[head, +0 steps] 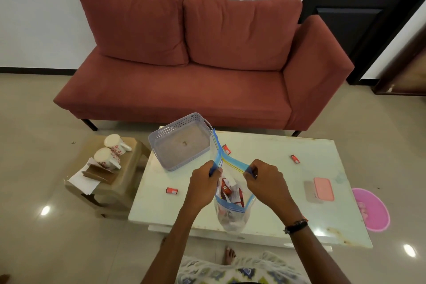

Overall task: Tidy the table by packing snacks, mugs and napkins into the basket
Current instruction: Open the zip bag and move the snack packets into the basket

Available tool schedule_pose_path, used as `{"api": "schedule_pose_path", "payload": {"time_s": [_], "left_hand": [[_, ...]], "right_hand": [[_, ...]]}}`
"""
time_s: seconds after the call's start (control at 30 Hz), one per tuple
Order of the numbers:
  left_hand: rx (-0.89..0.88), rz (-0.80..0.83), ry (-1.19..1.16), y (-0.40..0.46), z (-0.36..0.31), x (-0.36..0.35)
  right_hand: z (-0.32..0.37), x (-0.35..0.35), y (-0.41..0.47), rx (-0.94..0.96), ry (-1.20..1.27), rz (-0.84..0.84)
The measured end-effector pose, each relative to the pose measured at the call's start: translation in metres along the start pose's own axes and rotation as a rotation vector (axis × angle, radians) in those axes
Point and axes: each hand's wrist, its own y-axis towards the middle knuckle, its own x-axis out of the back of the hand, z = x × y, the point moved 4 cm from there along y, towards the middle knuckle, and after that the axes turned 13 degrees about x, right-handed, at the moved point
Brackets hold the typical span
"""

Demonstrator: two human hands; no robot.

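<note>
Zip bag (pixel 231 214): at the table's near edge, mouth open, several red snack packets already inside.
Left hand (pixel 204 185): pinches the bag's blue rim on one side.
Right hand (pixel 265 183): pinches the rim opposite, pulling the mouth wide.
Loose snacks: three red packets on the table (pixel 299 210), one near the left edge (pixel 172 190), two toward the far side (pixel 226 148) (pixel 295 158).
Basket (pixel 178 139): far left corner, nothing packed in it.
Mugs (pixel 110 153): two on the side stool, with napkins (pixel 84 178), untouched.
Progress: early, by my judgement; most packing remains.
</note>
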Motion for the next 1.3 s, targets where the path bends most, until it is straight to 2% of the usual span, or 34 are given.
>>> {"api": "schedule_pose_path", "payload": {"time_s": [0.1,0.3,0.5,0.57,0.67,0.77,0.93,1.07,1.13,1.23,1.3], "left_hand": [[-0.013,-0.025,0.025,-0.006,0.0,-0.003],[-0.061,0.006,0.018,-0.011,0.001,-0.002],[0.016,-0.042,-0.069,-0.011,0.018,0.017],[0.019,-0.061,-0.07,-0.011,0.02,0.022],[0.005,-0.032,-0.048,-0.012,0.017,0.02],[-0.002,-0.018,-0.053,-0.013,0.016,0.017],[0.041,-0.095,-0.186,-0.013,0.029,0.035],[0.068,-0.136,-0.251,-0.01,0.037,0.038],[0.056,-0.155,-0.247,-0.008,0.038,0.033],[0.041,-0.198,-0.254,-0.005,0.034,0.028],[0.042,-0.223,-0.25,-0.002,0.031,0.027]], "right_hand": [[0.003,-0.004,0.004,0.016,-0.045,0.045],[0.038,-0.013,0.026,0.161,-0.043,-0.007],[0.027,-0.002,0.035,0.054,-0.133,-0.083],[0.02,-0.001,0.036,0.054,-0.122,-0.063],[0.029,-0.008,0.042,0.159,-0.066,0.009],[0.038,-0.012,0.053,0.207,-0.063,0.001],[0.008,0.004,0.059,0.072,-0.16,-0.116],[-0.012,0.006,0.054,0.038,-0.131,-0.093],[-0.007,0.004,0.046,0.107,-0.101,-0.158],[0.019,0.002,0.023,0.371,-0.07,-0.333],[0.031,-0.011,0.014,0.476,-0.068,-0.27]]}}
